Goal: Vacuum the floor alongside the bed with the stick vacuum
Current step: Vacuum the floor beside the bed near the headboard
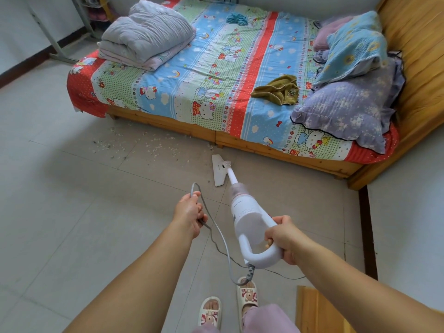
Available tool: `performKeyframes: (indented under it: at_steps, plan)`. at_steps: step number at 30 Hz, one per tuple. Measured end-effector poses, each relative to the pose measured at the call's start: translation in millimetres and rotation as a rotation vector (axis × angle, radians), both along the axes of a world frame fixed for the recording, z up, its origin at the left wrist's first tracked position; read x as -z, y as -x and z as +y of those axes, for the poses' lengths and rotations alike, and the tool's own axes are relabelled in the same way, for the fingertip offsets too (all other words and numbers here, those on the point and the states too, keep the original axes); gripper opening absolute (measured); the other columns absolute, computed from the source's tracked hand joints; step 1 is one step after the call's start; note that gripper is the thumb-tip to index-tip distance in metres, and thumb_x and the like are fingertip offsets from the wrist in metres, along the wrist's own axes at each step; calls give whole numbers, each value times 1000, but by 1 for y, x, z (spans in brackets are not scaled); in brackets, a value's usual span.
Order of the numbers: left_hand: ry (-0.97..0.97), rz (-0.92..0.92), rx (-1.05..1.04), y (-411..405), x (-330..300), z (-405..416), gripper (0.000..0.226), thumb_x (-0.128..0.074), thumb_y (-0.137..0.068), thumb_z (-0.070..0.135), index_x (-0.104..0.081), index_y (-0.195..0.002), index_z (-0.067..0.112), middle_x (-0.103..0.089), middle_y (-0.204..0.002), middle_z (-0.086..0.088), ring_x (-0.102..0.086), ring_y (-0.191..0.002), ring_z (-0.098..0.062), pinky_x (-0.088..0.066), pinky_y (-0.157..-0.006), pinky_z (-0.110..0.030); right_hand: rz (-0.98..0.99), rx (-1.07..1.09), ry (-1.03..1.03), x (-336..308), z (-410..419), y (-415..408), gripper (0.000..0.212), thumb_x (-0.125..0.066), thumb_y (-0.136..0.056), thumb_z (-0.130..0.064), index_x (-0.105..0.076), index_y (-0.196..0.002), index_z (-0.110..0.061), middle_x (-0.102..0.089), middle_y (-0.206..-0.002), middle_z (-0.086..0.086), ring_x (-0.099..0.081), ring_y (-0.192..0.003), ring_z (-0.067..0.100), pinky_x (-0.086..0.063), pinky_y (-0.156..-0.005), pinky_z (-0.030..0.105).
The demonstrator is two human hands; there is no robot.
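Observation:
A white stick vacuum slants down to the tiled floor. Its flat floor head lies on the tiles just in front of the wooden bed frame. My right hand grips the loop handle at the vacuum's top. My left hand holds a loop of the grey power cord, which runs from the handle's base. Scattered white and dark debris lies on the floor to the left of the head, along the bed's side.
The bed carries a cartoon-print sheet, a folded quilt, pillows and an olive cloth. A wooden headboard stands at right. Wooden furniture sits by my slippered feet. A metal rack leg stands at far left.

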State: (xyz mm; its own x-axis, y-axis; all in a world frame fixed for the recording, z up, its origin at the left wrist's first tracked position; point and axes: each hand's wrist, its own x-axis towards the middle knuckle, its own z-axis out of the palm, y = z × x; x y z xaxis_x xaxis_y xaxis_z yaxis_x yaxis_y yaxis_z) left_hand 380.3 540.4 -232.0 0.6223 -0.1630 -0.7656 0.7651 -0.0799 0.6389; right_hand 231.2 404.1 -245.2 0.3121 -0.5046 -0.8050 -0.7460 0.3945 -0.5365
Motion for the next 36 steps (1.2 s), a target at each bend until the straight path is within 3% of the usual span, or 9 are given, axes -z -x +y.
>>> performKeyframes:
  at_steps: [10, 16, 22, 28, 36]
  plan:
    - [8, 0, -5, 1, -1, 10, 26, -27, -102, 15, -52, -108, 17, -28, -58, 0, -20, -26, -5, -28, -47, -21, -7, 7, -27, 3, 24, -8, 45, -37, -81, 11, -37, -116, -17, -50, -99, 15, -45, -54, 20, -40, -46, 23]
    - [1, 8, -12, 0, -1, 23, 26, -28, -103, 16, -53, -111, 16, -28, -59, 0, -20, -44, -9, -28, -48, -22, -10, 21, -44, 6, 29, -3, 46, -37, -78, 12, -38, -114, -16, -50, -92, 16, -45, -51, 21, -41, -48, 27]
    - [2, 9, -3, 1, 0, 29, 25, -28, -103, 15, -52, -107, 16, -29, -58, 0, -20, -27, -4, -28, -47, -21, -45, 68, -60, -1, 36, -9, 42, -36, -81, 13, -39, -115, -12, -48, -91, 14, -43, -51, 20, -42, -48, 27]
    - [8, -5, 23, -2, -5, 36, 26, -28, -103, 15, -52, -111, 15, -28, -60, -1, -19, -47, -9, -28, -49, -22, -66, 191, 7, -6, 29, 5, 38, -39, -85, 15, -44, -113, -9, -49, -83, 13, -39, -52, 18, -38, -48, 28]
    - [9, -2, 49, -2, -1, 49, 27, -29, -103, 16, -54, -114, 16, -28, -60, 0, -19, -48, -9, -29, -49, -22, -35, 292, 75, 2, 47, 23, 36, -41, -83, 17, -47, -105, -10, -50, -79, 12, -40, -52, 18, -36, -47, 29]
